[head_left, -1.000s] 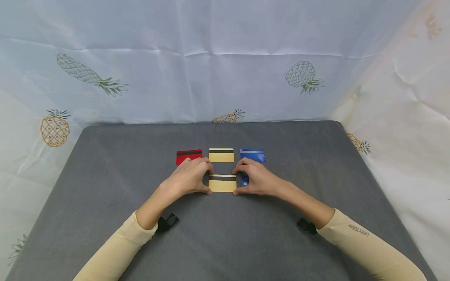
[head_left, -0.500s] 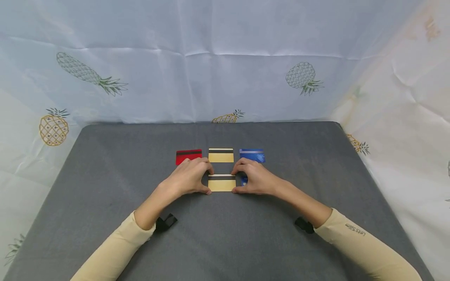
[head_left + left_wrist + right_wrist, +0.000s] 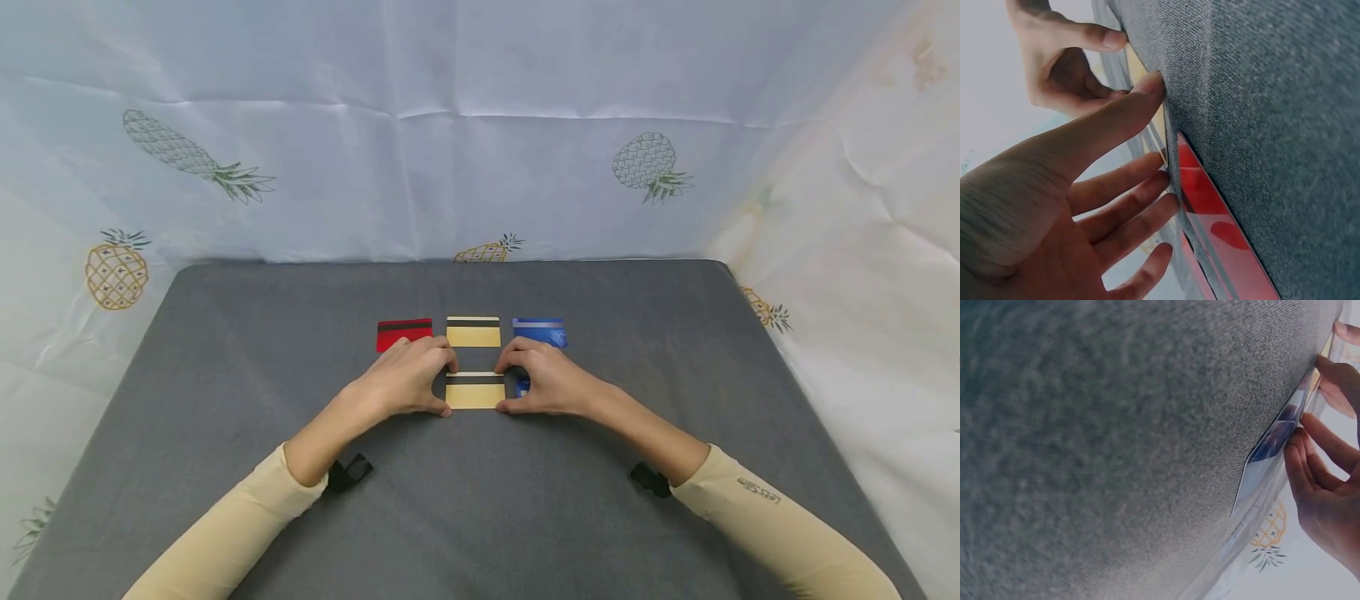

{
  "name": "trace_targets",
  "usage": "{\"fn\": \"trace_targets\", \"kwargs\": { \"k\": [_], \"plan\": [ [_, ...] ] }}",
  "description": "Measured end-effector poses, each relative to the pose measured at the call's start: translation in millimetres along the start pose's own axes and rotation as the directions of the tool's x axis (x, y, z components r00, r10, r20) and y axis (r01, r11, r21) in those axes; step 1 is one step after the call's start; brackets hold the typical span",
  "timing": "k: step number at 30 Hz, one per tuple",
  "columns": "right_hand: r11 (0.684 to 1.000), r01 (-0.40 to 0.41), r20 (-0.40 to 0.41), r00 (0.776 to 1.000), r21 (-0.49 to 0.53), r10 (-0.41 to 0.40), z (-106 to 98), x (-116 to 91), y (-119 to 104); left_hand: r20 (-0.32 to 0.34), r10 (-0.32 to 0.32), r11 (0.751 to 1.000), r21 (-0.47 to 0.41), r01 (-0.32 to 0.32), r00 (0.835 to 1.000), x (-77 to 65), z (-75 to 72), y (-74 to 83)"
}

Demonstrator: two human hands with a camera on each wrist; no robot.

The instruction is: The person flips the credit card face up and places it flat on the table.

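Note:
A gold bank card (image 3: 476, 396) with a dark stripe lies at the middle of the front row. My left hand (image 3: 405, 377) holds its left end, thumb at the near edge and fingers at the far edge. At the right end my right hand (image 3: 551, 382) pinches it the same way. Beneath the right hand a blue card (image 3: 523, 387) shows only in part. In the left wrist view a red card (image 3: 1229, 237) lies on the cloth beside the left hand; the head view hides this one behind that hand.
Beyond the hands lies a back row: a red card (image 3: 403, 329), another gold card (image 3: 473, 333) and a blue card (image 3: 542, 330). They rest on a grey cloth-covered table (image 3: 480, 500). A pineapple-print curtain (image 3: 427, 183) hangs behind and along the sides.
Both hands keep their hold on the front gold card, which stays in place. The left forearm has shifted slightly outward to the left.

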State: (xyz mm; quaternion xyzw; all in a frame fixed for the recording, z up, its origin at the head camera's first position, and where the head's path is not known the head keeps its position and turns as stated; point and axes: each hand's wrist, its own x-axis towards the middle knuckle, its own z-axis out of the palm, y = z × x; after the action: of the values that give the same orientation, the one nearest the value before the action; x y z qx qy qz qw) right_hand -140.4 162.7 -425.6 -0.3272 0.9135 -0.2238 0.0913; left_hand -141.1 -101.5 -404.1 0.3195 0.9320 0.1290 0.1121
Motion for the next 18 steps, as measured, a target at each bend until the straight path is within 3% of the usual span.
{"fn": "trace_targets", "kwargs": {
  "k": [8, 18],
  "plan": [
    [0.997, 0.069, -0.026, 0.997, -0.025, -0.069, 1.4, 1.0, 2.4, -0.010, 0.026, 0.999, 0.030, -0.026, 1.000, -1.5, 0.3, 0.6],
    [0.996, 0.088, -0.027, 0.996, -0.019, -0.089, 0.2, 1.0, 4.5, -0.001, 0.038, 0.999, 0.037, -0.038, 0.999, 0.5, 0.4, -1.0]
  ]
}}
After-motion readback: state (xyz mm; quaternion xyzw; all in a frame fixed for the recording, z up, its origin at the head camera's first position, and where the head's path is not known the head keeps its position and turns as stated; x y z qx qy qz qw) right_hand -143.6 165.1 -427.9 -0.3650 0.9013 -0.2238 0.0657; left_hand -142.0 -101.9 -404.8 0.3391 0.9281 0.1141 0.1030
